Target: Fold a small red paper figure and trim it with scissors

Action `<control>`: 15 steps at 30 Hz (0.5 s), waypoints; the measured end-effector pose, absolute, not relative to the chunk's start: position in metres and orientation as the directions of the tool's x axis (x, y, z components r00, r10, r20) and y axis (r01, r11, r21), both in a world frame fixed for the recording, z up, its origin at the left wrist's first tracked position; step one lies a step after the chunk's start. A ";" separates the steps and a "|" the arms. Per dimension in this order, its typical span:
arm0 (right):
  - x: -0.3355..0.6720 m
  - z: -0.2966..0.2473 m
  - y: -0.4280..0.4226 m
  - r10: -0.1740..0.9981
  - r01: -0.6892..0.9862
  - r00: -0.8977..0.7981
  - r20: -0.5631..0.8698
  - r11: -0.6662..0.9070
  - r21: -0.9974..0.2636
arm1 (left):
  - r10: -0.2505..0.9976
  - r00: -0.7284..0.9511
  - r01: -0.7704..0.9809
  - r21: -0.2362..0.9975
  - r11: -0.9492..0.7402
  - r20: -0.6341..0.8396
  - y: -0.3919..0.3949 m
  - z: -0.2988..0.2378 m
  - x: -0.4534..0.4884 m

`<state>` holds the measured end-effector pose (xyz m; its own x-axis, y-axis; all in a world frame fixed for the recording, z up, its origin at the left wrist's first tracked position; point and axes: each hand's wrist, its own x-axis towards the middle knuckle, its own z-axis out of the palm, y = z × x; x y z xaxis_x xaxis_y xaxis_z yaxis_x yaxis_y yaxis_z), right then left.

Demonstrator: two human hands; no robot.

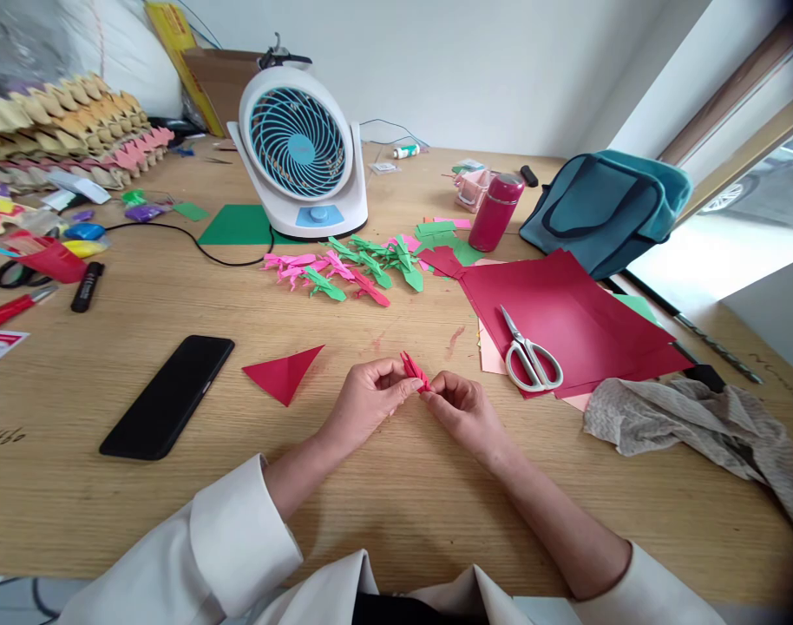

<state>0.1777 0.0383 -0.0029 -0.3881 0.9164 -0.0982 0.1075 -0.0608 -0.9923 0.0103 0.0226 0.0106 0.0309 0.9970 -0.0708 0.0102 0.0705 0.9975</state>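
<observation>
Between both hands, over the front middle of the table, is a small folded red paper figure [413, 368]. My left hand [376, 391] pinches it from the left with thumb and fingers. From the right, the thumb and forefinger of my right hand [465, 408] grip its lower end. A red paper triangle [285, 375] lies left of my left hand. Behind the hands lie several finished-looking folded paper figures [370, 260] in green, pink and red. White-handled scissors [530, 358] rest on red paper sheets [566, 304] to the right.
A black phone [168, 395] lies at left. A white fan [298, 148] stands at the back, its cable [201, 247] running left. Further right are a red flask [496, 213], a teal bag [605, 204] and a crumpled grey cloth [670, 421]. A red cup [51, 256] lies far left.
</observation>
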 end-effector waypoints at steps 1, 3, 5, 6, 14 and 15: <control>0.177 -0.004 0.038 0.922 0.117 -0.376 -0.087 -0.046 -0.992 | 0.998 0.021 0.045 0.998 0.050 -0.051 0.022 0.011 0.010; 0.176 -0.005 0.037 0.928 0.140 -0.365 -0.073 -0.023 -0.990 | 1.000 0.005 0.094 0.995 0.017 -0.018 0.022 0.013 0.011; 0.176 -0.006 0.036 0.926 0.158 -0.371 -0.073 -0.015 -0.987 | 1.000 -0.004 0.095 0.995 0.010 -0.010 0.022 0.012 0.011; 0.176 -0.006 0.036 0.924 0.166 -0.375 -0.074 -0.012 -0.986 | 1.000 -0.007 0.086 0.996 0.019 -0.018 0.023 0.011 0.011; 0.175 0.001 0.033 0.921 0.272 -0.386 -0.059 0.053 -0.961 | 1.000 -0.015 0.213 0.977 0.000 0.003 0.024 0.005 0.010; 0.175 0.003 0.033 0.919 0.295 -0.389 -0.059 0.064 -0.953 | 1.000 -0.018 0.234 0.972 0.000 0.004 0.024 0.005 0.009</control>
